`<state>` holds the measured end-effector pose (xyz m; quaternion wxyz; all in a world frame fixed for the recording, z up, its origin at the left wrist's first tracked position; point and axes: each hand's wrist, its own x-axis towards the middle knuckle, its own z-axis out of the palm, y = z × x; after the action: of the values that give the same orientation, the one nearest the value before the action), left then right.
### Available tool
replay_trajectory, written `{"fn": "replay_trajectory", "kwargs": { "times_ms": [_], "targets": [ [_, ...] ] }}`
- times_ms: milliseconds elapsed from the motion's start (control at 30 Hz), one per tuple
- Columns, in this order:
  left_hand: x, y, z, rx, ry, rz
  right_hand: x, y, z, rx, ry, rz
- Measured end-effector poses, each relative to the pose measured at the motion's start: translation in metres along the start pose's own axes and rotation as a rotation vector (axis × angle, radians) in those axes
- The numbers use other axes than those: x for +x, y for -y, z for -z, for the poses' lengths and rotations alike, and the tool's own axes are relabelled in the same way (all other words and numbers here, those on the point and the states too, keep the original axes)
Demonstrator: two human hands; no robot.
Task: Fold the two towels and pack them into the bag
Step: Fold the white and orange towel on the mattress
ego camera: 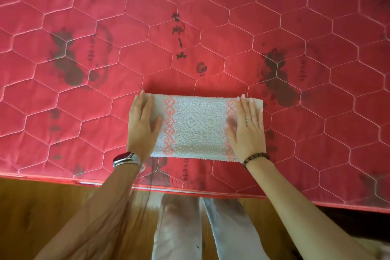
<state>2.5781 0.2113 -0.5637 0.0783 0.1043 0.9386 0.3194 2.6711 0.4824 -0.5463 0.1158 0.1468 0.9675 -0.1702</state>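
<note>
- Folded white towel (196,126) w/ pink borders is pinned on red quilted mattress (211,27), betw. both palms.
- Left hand (143,124) & right hand (247,131) are laid flat, fingers spread, gripping nothing – apparently to press creases.
- Bag, 2nd towel: not seen.

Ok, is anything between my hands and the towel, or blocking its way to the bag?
Nothing separates them: the left hand and right hand lie flat on the folded towel. No bag is in view, so that path cannot be judged.
</note>
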Motion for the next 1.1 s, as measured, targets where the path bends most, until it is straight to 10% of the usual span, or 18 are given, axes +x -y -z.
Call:
{"fn": "replay_trajectory", "kwargs": {
  "times_ms": [200,400,1100],
  "targets": [
    [-0.003,-0.019,0.022,-0.39,-0.06,0.544,-0.018,0.082,0.016,0.6,0.108,-0.011],
    [-0.007,-0.009,0.04,-0.285,0.155,0.741,-0.017,0.138,0.008,0.844,0.285,-0.115],
    [-0.013,-0.121,0.039,-0.622,0.446,0.361,0.015,0.129,0.041,1.24,0.435,-0.278]
  ]
}}
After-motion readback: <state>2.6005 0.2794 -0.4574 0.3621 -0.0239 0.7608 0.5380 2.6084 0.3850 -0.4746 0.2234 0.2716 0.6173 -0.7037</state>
